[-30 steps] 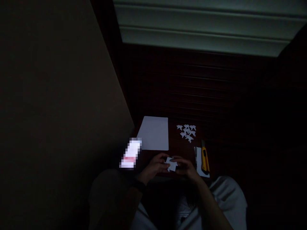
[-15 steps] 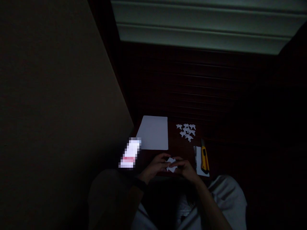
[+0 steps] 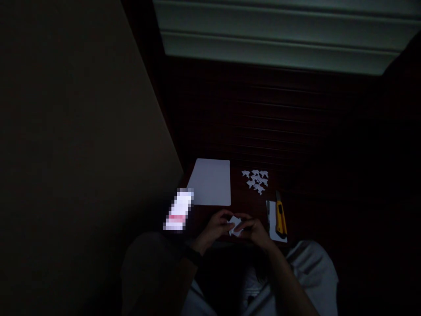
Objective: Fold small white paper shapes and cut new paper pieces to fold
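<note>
Between my two hands is a small folded piece of white paper (image 3: 234, 221), near the front edge of the dark table. My left hand (image 3: 216, 226) grips its left side, with the thumb lying across it. From the other side my right hand (image 3: 252, 229) pinches it, fingers bent over the top. The fingers cover part of the folds, and the dim light hides their detail. Beyond my hands lie several small folded paper figures (image 3: 256, 181) in a cluster.
A stack of white paper sheets (image 3: 210, 182) lies at the back left. A lit phone (image 3: 179, 210), its screen blurred out, is at the left edge. On the right, a yellow utility knife (image 3: 280, 219) rests on a white strip (image 3: 272, 221). A wall (image 3: 82, 131) stands close on the left.
The fingers have shifted slightly on the folded paper, and the right fingers sit a little differently over it. Everything else on the table is where it was.
</note>
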Available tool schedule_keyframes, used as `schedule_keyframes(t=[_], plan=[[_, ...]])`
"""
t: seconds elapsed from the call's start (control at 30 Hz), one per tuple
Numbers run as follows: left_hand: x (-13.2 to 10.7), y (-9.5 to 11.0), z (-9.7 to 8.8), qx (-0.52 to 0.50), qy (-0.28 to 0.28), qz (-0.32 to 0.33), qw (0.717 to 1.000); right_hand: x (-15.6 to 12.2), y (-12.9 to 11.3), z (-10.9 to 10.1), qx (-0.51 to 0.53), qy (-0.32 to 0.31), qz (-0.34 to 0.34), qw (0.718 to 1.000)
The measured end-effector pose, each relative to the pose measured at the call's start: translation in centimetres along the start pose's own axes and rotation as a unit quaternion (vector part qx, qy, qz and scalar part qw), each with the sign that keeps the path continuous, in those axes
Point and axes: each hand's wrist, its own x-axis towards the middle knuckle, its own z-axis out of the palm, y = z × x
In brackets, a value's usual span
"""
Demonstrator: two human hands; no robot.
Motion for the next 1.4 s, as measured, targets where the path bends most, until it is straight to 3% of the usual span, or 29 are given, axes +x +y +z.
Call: schedule_keyframes(t=[0.27, 0.47, 0.8, 1.1, 1.4], plan=[[-0.2, 0.4, -0.2, 0.016, -0.029, 0.007, 0.999, 0.2, -0.3, -0.7, 0.042, -0.038, 0.004, 0.998], [-0.7, 0.8, -0.2, -0.001, -0.026, 0.005, 1.0, 0.1, 0.4, -1.1, 0.093, -0.013, 0.023, 0.995], [-0.7, 0.3, -0.1, 0.011, -0.011, 0.008, 1.0, 0.0, -0.7, -0.7, 0.022, -0.024, 0.056, 0.998], [-0.5, -0.4, -0.2, 0.021, 0.001, 0.001, 1.0, -0.2, 0.4, -0.8, 0.013, -0.011, 0.087, 0.996], [-0.8, 0.2, -0.1, 0.024, -0.004, 0.002, 1.0, -0.3, 0.1, -1.2, -0.002, -0.01, 0.083, 0.996]])
